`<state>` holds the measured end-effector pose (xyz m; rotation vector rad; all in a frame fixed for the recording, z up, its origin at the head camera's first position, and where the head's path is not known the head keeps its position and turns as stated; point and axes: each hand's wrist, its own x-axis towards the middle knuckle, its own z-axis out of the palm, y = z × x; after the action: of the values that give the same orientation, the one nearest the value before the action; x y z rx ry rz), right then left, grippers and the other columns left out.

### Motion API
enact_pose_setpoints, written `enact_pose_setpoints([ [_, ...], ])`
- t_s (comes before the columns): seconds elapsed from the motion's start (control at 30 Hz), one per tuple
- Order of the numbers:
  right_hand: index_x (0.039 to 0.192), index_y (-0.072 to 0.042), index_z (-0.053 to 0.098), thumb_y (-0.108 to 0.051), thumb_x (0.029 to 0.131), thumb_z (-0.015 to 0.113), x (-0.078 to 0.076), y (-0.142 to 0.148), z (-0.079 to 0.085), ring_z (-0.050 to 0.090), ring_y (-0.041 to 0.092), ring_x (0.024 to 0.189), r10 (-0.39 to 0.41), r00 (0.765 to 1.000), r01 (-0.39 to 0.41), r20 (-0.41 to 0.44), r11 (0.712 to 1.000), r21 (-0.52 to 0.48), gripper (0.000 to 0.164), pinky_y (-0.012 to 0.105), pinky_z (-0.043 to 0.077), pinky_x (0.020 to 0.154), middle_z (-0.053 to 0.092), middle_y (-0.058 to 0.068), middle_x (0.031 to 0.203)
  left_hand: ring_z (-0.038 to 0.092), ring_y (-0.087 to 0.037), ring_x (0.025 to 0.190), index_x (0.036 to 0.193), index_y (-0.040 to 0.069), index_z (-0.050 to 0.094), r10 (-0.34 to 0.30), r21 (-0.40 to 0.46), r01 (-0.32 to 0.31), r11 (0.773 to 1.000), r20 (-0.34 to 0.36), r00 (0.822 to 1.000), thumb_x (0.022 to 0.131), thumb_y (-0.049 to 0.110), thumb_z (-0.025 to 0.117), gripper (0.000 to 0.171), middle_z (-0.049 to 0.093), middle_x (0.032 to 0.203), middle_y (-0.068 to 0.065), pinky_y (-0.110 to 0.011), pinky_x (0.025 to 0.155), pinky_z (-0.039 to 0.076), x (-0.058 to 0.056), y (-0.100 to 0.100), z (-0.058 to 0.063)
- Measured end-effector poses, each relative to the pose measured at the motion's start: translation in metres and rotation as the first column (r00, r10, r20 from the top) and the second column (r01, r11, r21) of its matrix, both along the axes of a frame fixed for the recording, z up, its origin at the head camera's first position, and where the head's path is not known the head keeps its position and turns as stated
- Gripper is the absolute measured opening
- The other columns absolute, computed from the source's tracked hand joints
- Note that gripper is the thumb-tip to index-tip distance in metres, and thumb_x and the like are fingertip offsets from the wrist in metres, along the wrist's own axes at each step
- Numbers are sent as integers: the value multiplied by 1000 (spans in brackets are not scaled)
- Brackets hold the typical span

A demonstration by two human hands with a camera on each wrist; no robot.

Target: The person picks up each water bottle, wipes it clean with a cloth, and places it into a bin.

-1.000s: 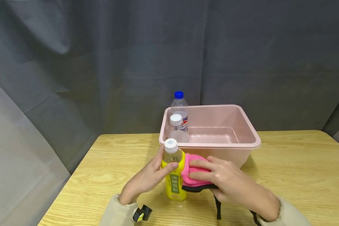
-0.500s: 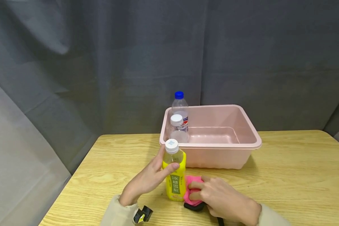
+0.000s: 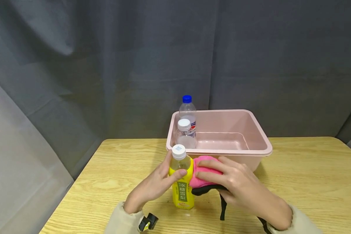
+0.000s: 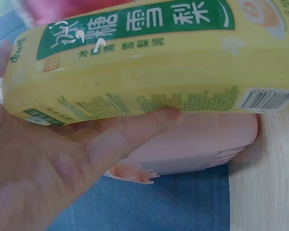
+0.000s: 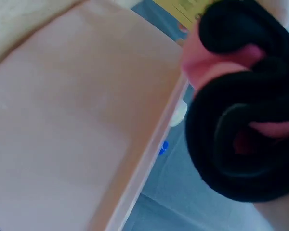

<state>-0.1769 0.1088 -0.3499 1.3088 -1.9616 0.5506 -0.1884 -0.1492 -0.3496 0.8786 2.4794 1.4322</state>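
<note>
A yellow-labelled drink bottle (image 3: pixel 182 185) with a white cap stands upright on the table, and my left hand (image 3: pixel 156 183) grips it from the left, thumb across its front. In the left wrist view its label (image 4: pixel 149 72) fills the upper part, with my fingers (image 4: pixel 130 134) along its side. My right hand (image 3: pixel 237 178) holds a bunched pink cloth (image 3: pixel 206 174) with black edging against the bottle's right side. The right wrist view shows the cloth's rolled black edge (image 5: pixel 202 139) close up.
Behind the bottle stands a pink plastic tub (image 3: pixel 231 152) on the wooden table (image 3: pixel 304 182). Inside its left end are a white-capped bottle (image 3: pixel 186 138) and a blue-capped bottle (image 3: pixel 187 109). A grey curtain (image 3: pixel 152 65) hangs behind.
My right hand went down along the bottle's side with the cloth, then came back up to its upper part. My left hand has kept its grip on the bottle.
</note>
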Motion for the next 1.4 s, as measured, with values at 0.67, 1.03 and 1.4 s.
enact_pose_setpoints([
  [0.67,119,-15,75,15,50,74,4,3,3,62,25,95,-5,999,4,38,1000,31,75,41,59,70,69,2,125,18,-35,150,163,16,-3,20,-4,-20,1000,3,1000,104,52,49,87,8,168,-17,-59,117,26,1,-1,0],
  [1.03,101,-23,77,6,61,78,4,-10,-43,54,12,75,-90,977,-3,194,901,434,49,19,43,56,70,-12,106,22,-36,149,163,13,0,30,-11,-30,999,14,999,105,45,50,83,13,167,-18,-59,117,26,1,2,0],
  [1.4,103,-24,78,7,65,79,2,-10,-58,59,10,83,-90,963,-39,254,886,462,49,21,48,61,69,-12,111,21,-37,149,162,11,3,17,-2,-17,1000,-10,1000,106,42,50,80,15,166,-21,-59,117,25,1,1,-1],
])
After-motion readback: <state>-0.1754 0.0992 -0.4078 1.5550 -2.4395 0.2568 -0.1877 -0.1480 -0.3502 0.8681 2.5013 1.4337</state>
